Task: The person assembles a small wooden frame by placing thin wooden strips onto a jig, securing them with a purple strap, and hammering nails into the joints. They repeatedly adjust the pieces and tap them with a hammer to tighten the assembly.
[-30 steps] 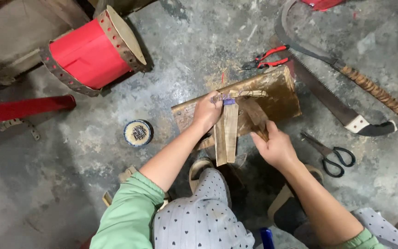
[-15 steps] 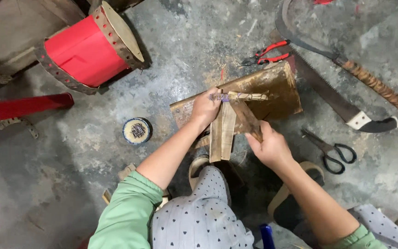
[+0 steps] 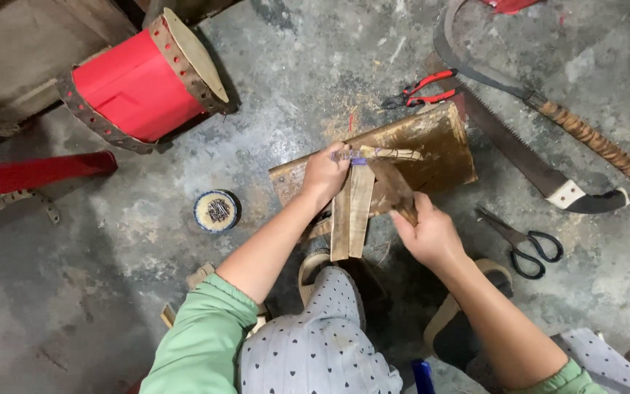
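Left hand (image 3: 326, 174) fingers pin the bamboo strips (image 3: 351, 211) on the wooden block (image 3: 432, 142) at 12 o'clock; right hand (image 3: 428, 233) grips a blade (image 3: 391, 186); keep fingertips clear, strips flat

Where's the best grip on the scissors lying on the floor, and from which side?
Probably the black finger loops of the scissors. They lie flat, blades pointing up-left toward the wooden block, loops at lower right. Come from above on the loop end, nearest the right hand, clear of the blades.
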